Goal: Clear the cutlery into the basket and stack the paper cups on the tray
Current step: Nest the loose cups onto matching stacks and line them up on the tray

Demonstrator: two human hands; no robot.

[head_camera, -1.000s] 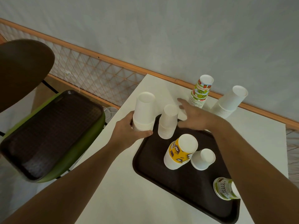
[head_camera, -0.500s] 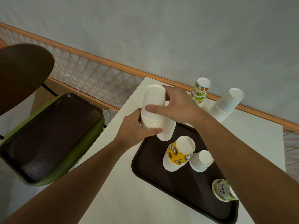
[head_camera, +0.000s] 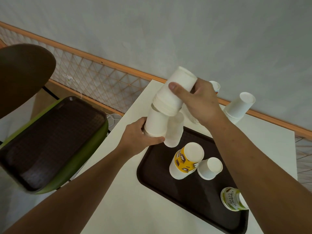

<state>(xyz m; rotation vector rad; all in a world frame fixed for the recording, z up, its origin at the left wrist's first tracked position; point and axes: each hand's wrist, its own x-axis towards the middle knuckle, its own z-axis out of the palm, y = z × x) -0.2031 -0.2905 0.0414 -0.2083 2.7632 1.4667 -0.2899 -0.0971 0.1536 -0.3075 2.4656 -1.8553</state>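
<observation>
Above the tray's upper-left corner, the left hand curls its fingers round the lower stack, and the right hand curls round the upper stack. Four other cups or stacks stand on it, with the lower-left strip open.

We see tray on bench, cups on it; cup stack behind tray; second tray on chair, left of bench.

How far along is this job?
Done: yellow-patterned paper cup stack, small white paper cup and green-lettered cup sit on the dark brown tray. In hand: left hand grips the lower white cup stack, right hand holds the upper white cup stack tilted over it. Left: white stack by the wall, off-tray; cutlery and basket unseen.
</observation>
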